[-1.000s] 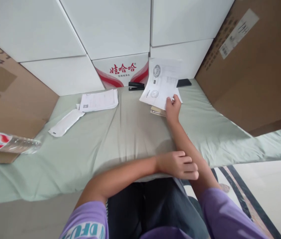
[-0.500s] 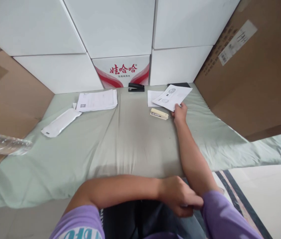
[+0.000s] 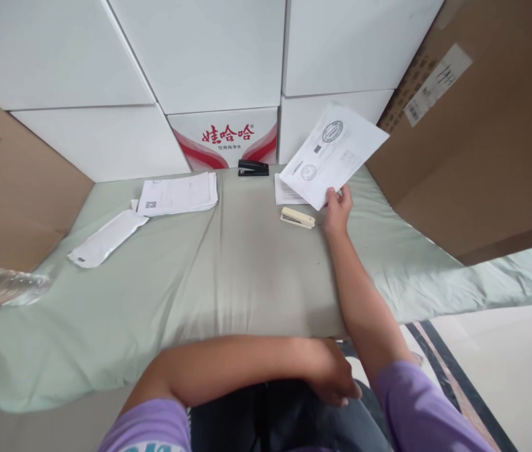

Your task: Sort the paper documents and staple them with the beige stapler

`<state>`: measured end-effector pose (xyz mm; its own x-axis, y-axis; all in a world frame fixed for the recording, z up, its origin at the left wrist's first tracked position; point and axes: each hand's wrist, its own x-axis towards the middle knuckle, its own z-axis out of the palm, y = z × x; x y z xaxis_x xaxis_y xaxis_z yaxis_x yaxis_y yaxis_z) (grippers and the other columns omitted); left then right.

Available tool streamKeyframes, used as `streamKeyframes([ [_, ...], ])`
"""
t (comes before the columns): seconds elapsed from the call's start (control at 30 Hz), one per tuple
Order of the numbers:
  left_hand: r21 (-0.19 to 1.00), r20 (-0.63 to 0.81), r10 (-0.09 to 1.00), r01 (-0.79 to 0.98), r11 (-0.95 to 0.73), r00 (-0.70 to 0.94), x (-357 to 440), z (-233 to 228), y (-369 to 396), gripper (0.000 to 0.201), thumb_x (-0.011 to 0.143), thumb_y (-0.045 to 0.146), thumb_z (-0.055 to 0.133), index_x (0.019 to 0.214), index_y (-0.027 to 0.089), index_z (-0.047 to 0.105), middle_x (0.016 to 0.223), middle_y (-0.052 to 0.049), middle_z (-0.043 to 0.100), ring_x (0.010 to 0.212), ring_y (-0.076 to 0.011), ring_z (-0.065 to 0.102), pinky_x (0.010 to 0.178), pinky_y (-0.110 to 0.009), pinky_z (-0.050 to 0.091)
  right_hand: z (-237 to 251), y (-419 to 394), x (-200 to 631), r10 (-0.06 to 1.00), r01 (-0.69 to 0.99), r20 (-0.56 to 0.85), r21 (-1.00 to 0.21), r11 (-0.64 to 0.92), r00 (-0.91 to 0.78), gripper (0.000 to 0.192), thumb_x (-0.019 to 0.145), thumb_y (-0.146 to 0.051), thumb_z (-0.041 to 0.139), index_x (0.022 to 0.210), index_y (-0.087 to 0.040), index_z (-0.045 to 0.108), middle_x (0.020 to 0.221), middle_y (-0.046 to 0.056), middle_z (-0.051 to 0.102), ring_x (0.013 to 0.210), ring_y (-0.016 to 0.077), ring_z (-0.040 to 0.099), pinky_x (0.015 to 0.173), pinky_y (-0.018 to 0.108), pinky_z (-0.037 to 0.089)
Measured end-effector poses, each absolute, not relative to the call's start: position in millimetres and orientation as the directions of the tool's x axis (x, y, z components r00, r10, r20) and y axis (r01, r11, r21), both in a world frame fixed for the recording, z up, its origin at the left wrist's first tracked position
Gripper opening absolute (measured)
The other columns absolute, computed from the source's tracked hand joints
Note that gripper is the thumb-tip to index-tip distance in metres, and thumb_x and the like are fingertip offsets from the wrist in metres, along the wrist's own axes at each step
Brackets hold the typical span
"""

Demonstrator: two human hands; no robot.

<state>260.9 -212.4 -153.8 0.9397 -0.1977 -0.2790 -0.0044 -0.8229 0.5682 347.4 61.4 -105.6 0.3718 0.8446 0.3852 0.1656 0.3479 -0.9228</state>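
My right hand [image 3: 338, 207] reaches to the far side of the table and grips a printed white sheet [image 3: 334, 154] by its lower edge, lifted and tilted off the surface. Under it lies another white sheet [image 3: 285, 193]. A beige stapler [image 3: 298, 218] lies just left of that hand. My left hand [image 3: 329, 376] rests low by my lap at the table's near edge, fingers curled, nothing visible in it.
A pale green cloth [image 3: 228, 270] covers the table. A black stapler [image 3: 253, 167] sits at the back by a red-and-white carton [image 3: 225, 139]. A paper stack [image 3: 178, 193] and white pouch [image 3: 105, 238] lie left. A plastic bottle [image 3: 4, 285] and cardboard boxes [image 3: 477, 138] flank the sides.
My right hand has raised the printed sheet off the table again after lowering it. My left hand has slipped lower towards my lap.
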Motion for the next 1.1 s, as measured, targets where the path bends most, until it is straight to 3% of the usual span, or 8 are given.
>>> streamKeyframes([
  [0.27, 0.589, -0.291, -0.219, -0.006, -0.808, 0.931, 255.3, -131.9, -205.3, 0.019, 0.086, 0.036, 0.056, 0.071, 0.025, 0.052, 0.066, -0.001, 0.061, 0.056, -0.0201, 0.055, 0.044, -0.034, 0.033, -102.9, 58.8, 337.7, 0.822, -0.096, 0.299, -0.916, 0.390, 0.484, 0.047, 0.084, -0.062, 0.063, 0.103, -0.019, 0.058, 0.085, 0.001, 0.059, 0.072, 0.0129, 0.058, 0.057, 0.024, 0.050],
  [0.43, 0.744, -0.040, -0.184, -0.094, -0.661, 0.982, 241.2, -119.6, -201.5, 0.016, 0.086, 0.034, 0.061, 0.075, 0.023, 0.057, 0.066, 0.001, 0.062, 0.059, -0.0154, 0.056, 0.052, -0.031, 0.038, -94.2, 52.4, 334.7, 0.846, -0.223, 0.273, -0.886, 0.407, 0.458, 0.047, 0.086, -0.059, 0.062, 0.117, -0.025, 0.052, 0.093, 0.002, 0.061, 0.065, 0.0110, 0.056, 0.050, 0.023, 0.047],
  [0.5, 0.835, 0.134, -0.022, -0.125, -0.535, 0.991, 232.6, -116.5, -192.1, 0.014, 0.086, 0.034, 0.064, 0.079, 0.022, 0.060, 0.064, 0.002, 0.061, 0.061, -0.0127, 0.056, 0.058, -0.027, 0.041, -90.7, 49.1, 332.3, 0.863, -0.245, 0.271, -0.884, 0.399, 0.427, 0.049, 0.086, -0.059, 0.063, 0.120, -0.025, 0.051, 0.099, 0.003, 0.063, 0.067, 0.0119, 0.058, 0.051, 0.024, 0.048],
  [0.6, 0.929, 0.275, 0.457, -0.111, -0.352, 0.846, 217.5, -111.5, -158.9, 0.017, 0.087, 0.035, 0.064, 0.078, 0.020, 0.061, 0.066, 0.002, 0.060, 0.061, -0.0098, 0.053, 0.061, -0.024, 0.040, -86.8, 44.1, 325.9, 0.883, -0.285, 0.260, -0.878, 0.385, 0.390, 0.049, 0.084, -0.057, 0.065, 0.119, -0.025, 0.051, 0.100, 0.003, 0.063, 0.066, 0.0115, 0.056, 0.050, 0.024, 0.047],
  [0.67, 0.979, 0.202, 0.829, -0.096, -0.178, 0.521, 206.8, -107.0, -126.8, 0.023, 0.087, 0.040, 0.065, 0.078, 0.020, 0.060, 0.066, 0.002, 0.055, 0.060, -0.0093, 0.047, 0.058, -0.023, 0.038, -84.6, 41.0, 319.5, 0.893, -0.314, 0.255, -0.870, 0.379, 0.371, 0.048, 0.082, -0.055, 0.066, 0.117, -0.025, 0.051, 0.098, 0.002, 0.063, 0.064, 0.0113, 0.055, 0.048, 0.023, 0.047],
  [0.73, 0.973, -0.021, 0.999, -0.228, 0.026, 0.025, 195.4, -101.8, -93.9, 0.029, 0.086, 0.047, 0.067, 0.085, 0.021, 0.055, 0.069, 0.004, 0.052, 0.054, -0.0073, 0.041, 0.050, -0.021, 0.031, -82.8, 37.9, 311.9, 0.900, -0.327, 0.259, -0.867, 0.376, 0.350, 0.049, 0.082, -0.055, 0.067, 0.117, -0.026, 0.050, 0.096, 0.002, 0.063, 0.064, 0.0117, 0.056, 0.048, 0.023, 0.047],
  [0.87, 0.914, -0.111, 0.983, -0.404, 0.044, -0.146, 169.3, -92.6, -47.9, 0.039, 0.078, 0.048, 0.078, 0.100, 0.022, 0.059, 0.089, -0.001, 0.062, 0.062, -0.0088, 0.052, 0.046, -0.021, 0.030, -81.7, 31.8, 297.0, 0.926, -0.308, 0.279, -0.885, 0.350, 0.253, 0.048, 0.082, -0.057, 0.067, 0.116, -0.027, 0.051, 0.093, 0.002, 0.063, 0.067, 0.0131, 0.058, 0.052, 0.025, 0.050],
  [1.1, 0.856, -0.042, 0.919, -0.489, -0.169, -0.392, 143.6, -84.6, -28.8, 0.033, 0.079, 0.046, 0.078, 0.078, 0.018, 0.062, 0.063, 0.004, 0.052, 0.050, -0.0060, 0.039, 0.044, -0.022, 0.022, -90.3, 16.2, 269.1, 0.957, -0.201, 0.247, -0.956, 0.215, -0.152, 0.044, 0.074, -0.049, 0.077, 0.107, -0.023, 0.061, 0.080, 0.001, 0.066, 0.068, 0.0154, 0.062, 0.054, 0.025, 0.048],
])
